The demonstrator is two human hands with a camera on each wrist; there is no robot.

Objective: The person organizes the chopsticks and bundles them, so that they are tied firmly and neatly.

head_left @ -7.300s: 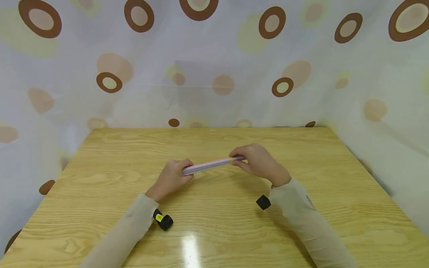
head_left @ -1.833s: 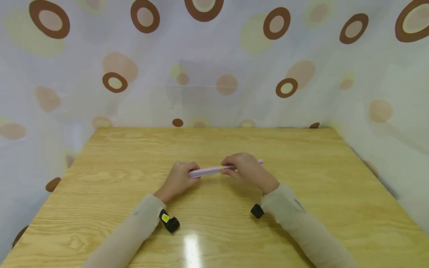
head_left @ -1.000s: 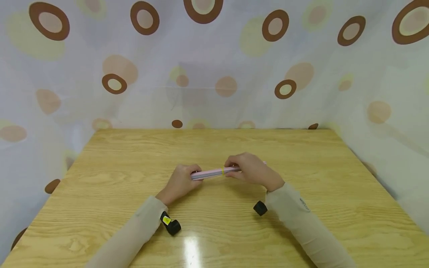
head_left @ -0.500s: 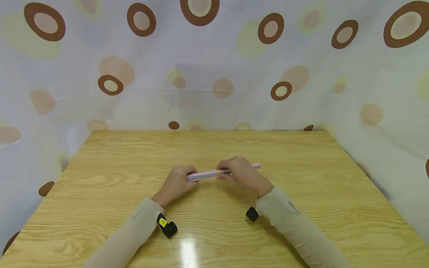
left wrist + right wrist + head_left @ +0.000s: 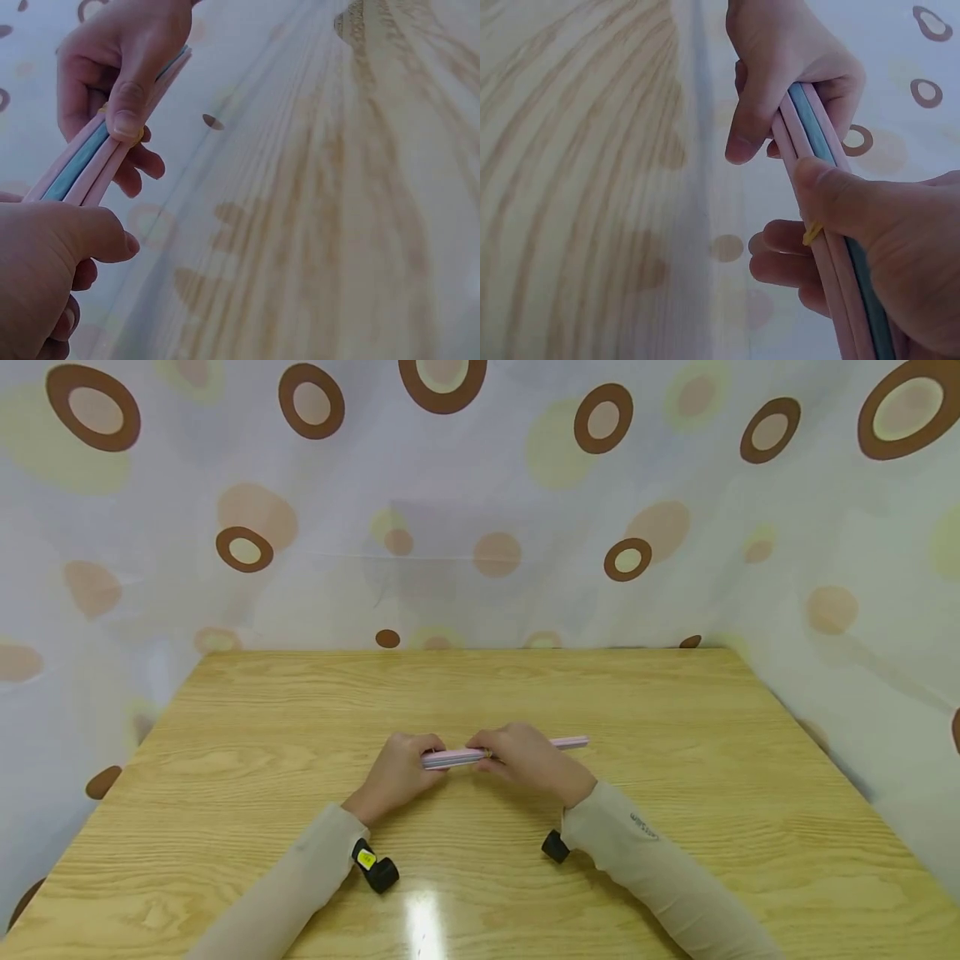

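Observation:
A bundle of long, slim pink and blue-green sticks [image 5: 453, 758] is held between both hands, close over the wooden table. My left hand [image 5: 396, 775] grips its left end, fingers curled round the sticks; in the left wrist view the thumb of that left hand [image 5: 52, 262] lies along them. A yellow rubber band [image 5: 812, 232] circles the bundle. My right hand [image 5: 531, 762] pinches the sticks right at the band, its thumb on top in the right wrist view. Beyond the right hand the bundle's far end [image 5: 572, 742] sticks out. The right hand partly hides the band.
The wooden table [image 5: 375, 693] spreads around both hands. Behind and beside it hangs a pale cloth [image 5: 450, 527] with brown and beige circles. A black wrist camera [image 5: 381, 872] hangs at the left sleeve, and another black camera [image 5: 555, 846] at the right sleeve.
The right hand and the yellow band have slid left along the bundle, closer to the left hand, and the right end now sticks out past the right hand. The left hand keeps its grip.

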